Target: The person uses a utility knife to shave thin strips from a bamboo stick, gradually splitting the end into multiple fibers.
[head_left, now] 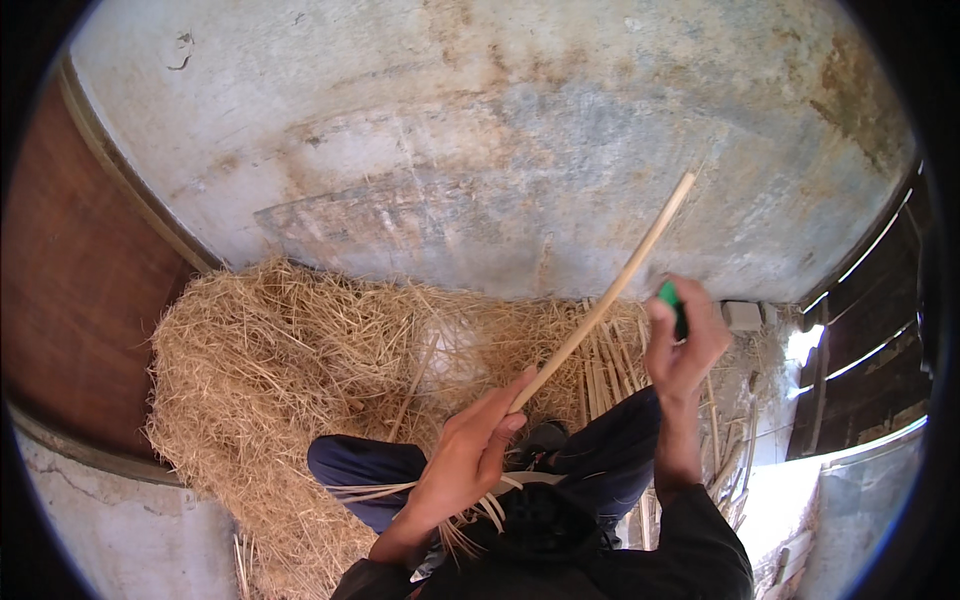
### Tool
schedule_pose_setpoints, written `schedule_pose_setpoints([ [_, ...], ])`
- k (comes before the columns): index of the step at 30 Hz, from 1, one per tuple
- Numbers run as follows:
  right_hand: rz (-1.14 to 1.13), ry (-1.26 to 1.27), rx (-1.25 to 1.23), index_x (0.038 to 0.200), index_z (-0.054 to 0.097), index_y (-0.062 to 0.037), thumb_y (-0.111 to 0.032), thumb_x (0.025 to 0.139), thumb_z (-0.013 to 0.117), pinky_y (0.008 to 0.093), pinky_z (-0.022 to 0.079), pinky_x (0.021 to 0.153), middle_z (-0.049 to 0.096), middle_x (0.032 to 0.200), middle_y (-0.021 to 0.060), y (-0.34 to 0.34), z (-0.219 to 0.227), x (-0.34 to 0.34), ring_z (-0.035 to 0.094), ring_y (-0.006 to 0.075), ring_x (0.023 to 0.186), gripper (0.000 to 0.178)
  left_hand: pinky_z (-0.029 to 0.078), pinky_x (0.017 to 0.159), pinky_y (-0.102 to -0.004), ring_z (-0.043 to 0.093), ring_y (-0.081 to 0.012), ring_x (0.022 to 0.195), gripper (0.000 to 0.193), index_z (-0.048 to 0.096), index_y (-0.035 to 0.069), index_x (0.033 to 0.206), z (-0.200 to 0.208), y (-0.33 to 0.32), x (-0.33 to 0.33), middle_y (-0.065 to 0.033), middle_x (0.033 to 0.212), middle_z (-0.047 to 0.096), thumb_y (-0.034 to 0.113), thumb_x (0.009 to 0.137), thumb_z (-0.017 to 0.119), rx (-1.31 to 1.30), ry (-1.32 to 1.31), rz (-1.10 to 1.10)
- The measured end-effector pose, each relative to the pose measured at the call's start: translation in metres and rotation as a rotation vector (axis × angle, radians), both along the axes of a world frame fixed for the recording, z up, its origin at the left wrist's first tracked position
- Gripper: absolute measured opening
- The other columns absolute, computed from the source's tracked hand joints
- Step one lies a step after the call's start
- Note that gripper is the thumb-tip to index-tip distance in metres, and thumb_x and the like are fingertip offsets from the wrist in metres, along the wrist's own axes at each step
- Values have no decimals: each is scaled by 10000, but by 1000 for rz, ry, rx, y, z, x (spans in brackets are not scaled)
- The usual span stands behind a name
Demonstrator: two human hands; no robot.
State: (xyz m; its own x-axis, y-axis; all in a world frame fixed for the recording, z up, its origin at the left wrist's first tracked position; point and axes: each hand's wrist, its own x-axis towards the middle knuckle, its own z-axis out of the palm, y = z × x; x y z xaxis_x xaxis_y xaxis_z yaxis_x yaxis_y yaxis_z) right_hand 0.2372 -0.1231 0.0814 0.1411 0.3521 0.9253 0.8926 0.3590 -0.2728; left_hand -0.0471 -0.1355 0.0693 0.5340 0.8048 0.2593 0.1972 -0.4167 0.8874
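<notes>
Nearest: dark sleeves (690, 525) and navy trousers (362, 468), knees spread, the work between them. Pale strips (372, 492) fan out at the lap on both sides of the left wrist; the wrist and forearm cover part of them. Left hand (462, 465) grasps the lower end of the stick (610, 295), thumb and fingers wrapped on it. Stick slants up and to the right from there, over the straw, its far end seen against the wall. Right hand (690, 345) is right of the stick, apart from it, fingers curled around a green tool (672, 300); motion blur there, so I can't make out what kind. A dark shoe (547, 438) shows between the legs, partly behind the left hand.

Beyond the knees: straw (285, 360) heaped high on the left, thinner toward the middle. Slats (598, 385) lie just past the right knee, partly under straw. Grey block (742, 316) sits by the wall base, behind the right hand. Farthest: stained wall (480, 150) across the front, brown panel (90, 290) at left, dark boards (860, 350) with bright gaps at right.
</notes>
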Motion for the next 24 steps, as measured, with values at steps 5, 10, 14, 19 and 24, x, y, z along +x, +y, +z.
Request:
schedule_pose_setpoints([
  [5, -14, 53, -36, 1094, 759, 7, -240, 1042, 778, 314, 456, 545, 680, 792, 93, -11, 5, 10, 627, 166, 632, 253, 511, 765, -367, 585, -291, 804, 493, 536, 17, 1611, -17, 14, -8, -196, 1015, 636, 49, 1123, 598, 91, 36, -7],
  [10, 215, -53, -186, 1077, 779, -30, -254, 967, 863, 318, 501, 548, 692, 792, 69, -18, -16, -22, 672, 177, 638, 264, 498, 759, -368, 574, -263, 796, 460, 566, -1, 1587, -19, 24, -5, -176, 993, 632, 77, 1134, 590, 80, -60, 48],
  [14, 350, -179, -236, 1072, 795, -64, -279, 881, 924, 340, 558, 573, 715, 806, 42, -19, -30, -43, 726, 217, 671, 315, 498, 776, -361, 590, -263, 816, 450, 578, -16, 1574, -13, 23, -1, -171, 1000, 643, 88, 1136, 592, 77, -63, 23],
  [19, 375, -214, -216, 1048, 801, -69, -292, 822, 954, 346, 568, 586, 721, 805, 30, -17, -38, -50, 727, 232, 673, 352, 498, 779, -357, 587, -257, 818, 462, 572, -14, 1584, -15, 22, 2, -166, 996, 640, 103, 1137, 600, 126, -114, 9],
  [24, 334, -150, -211, 1023, 791, -57, -292, 838, 947, 324, 539, 576, 711, 793, 50, -13, -42, -34, 707, 209, 656, 337, 491, 757, -347, 564, -231, 797, 471, 576, 2, 1591, -12, 21, 1, -149, 975, 628, 122, 1137, 615, 55, -121, 42],
])
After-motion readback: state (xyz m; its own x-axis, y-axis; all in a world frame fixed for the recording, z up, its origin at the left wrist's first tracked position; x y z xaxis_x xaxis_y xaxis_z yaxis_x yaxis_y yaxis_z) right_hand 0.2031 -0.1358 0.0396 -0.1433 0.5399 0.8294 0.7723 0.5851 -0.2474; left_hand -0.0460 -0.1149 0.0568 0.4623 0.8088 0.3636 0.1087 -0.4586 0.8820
